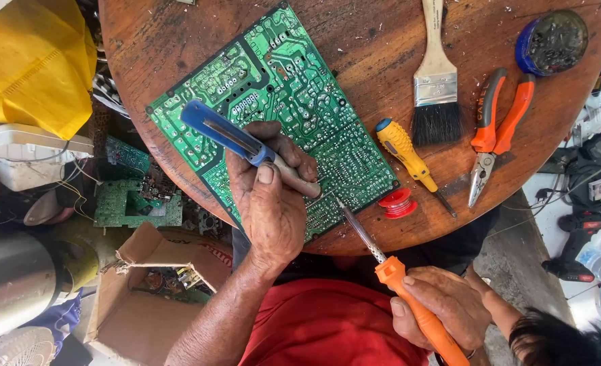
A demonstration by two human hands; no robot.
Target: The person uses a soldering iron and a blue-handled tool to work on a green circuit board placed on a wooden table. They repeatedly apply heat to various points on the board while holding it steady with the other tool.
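Circuit board (280, 108) on round wood table (382, 41), cluttered floor; L grip (270, 203) closed on desoldering pump (246, 146), R grip (443, 305) on soldering iron (409, 291).

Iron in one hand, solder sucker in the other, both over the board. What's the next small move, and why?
Probably ease the soldering iron tip onto the joint beside the sucker nozzle. The right hand holds the iron tip at the board's near edge, close to where the left hand presses the sucker's nozzle against the solder side. Whether the tip already touches is unclear.
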